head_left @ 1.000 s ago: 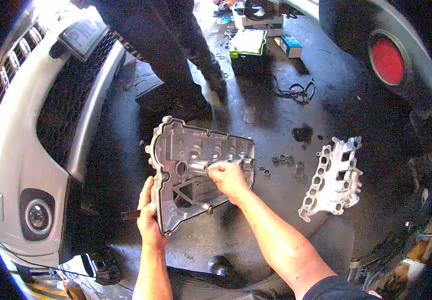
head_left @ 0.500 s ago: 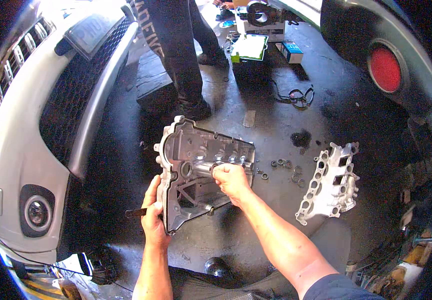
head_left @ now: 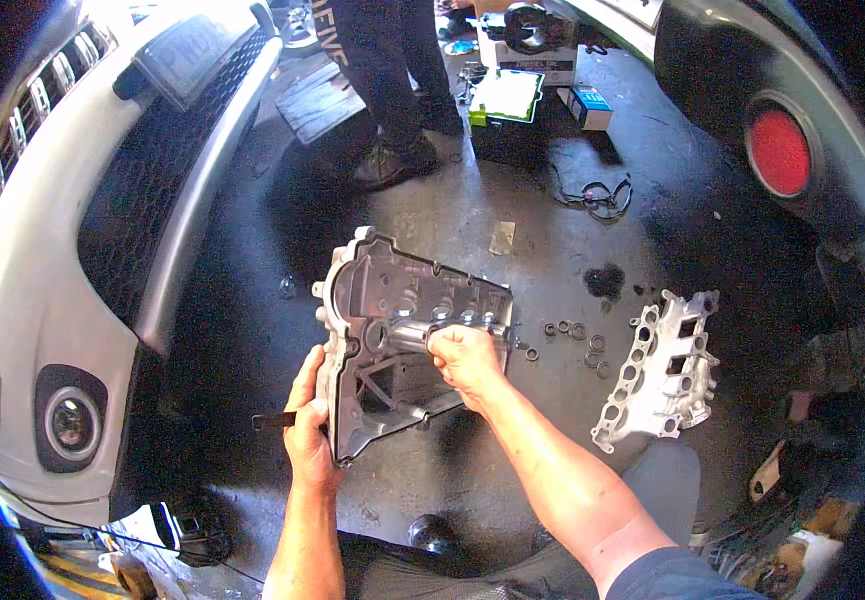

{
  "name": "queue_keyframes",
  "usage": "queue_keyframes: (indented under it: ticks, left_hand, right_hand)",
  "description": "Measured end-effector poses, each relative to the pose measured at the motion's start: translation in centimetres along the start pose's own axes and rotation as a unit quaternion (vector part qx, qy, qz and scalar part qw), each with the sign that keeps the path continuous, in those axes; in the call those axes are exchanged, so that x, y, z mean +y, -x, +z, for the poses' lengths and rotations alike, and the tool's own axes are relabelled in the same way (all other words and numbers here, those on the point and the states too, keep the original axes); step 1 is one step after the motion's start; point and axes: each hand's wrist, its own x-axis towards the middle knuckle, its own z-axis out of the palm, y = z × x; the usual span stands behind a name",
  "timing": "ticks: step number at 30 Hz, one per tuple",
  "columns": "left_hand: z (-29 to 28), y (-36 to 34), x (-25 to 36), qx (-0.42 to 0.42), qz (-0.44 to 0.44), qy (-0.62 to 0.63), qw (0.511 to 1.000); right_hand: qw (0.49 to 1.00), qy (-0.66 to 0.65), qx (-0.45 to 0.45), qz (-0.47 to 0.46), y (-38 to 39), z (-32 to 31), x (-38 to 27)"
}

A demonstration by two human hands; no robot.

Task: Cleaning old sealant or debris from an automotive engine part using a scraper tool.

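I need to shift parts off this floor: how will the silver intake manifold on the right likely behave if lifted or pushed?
The intake manifold is probably stiff, since it looks like cast metal. It may feel light for its size, given its many openings. Its long, irregular outline suggests it would slide rather than roll.

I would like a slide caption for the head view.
Left hand holds a hollow silvery metal engine cover, right hand reaches inside; a pale, holed metal part lies on the dark floor.
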Motion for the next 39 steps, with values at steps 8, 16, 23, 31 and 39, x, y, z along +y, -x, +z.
queue_keyframes:
  ticks: [8, 16, 23, 31, 39]
  left_hand:
    - [0.3, -0.1, 0.1, 0.002, -0.009, -0.014, 1.000]
    - [0.4, -0.2, 0.2, -0.004, -0.003, -0.022, 1.000]
    - [-0.4, -0.3, 0.5, -0.017, -0.005, -0.017, 1.000]
    - [-0.5, -0.8, 0.3, -0.024, 0.010, -0.046, 0.999]
    - [-0.4, -0.8, 0.1, -0.021, 0.004, -0.064, 0.998]
  right_hand:
    - [0.999, -0.039, 0.014, -0.008, 0.4, 0.3, -0.3]
    - [1.000, 0.013, 0.025, -0.012, 0.2, 0.0, -0.1]
    - [0.798, 0.590, 0.037, -0.122, 0.6, -4.3, -0.3]
    - [0.994, 0.022, 0.046, -0.098, -1.3, -3.1, 0.5]
    - [0.989, 0.076, 0.065, -0.113, -1.8, -1.9, 0.8]
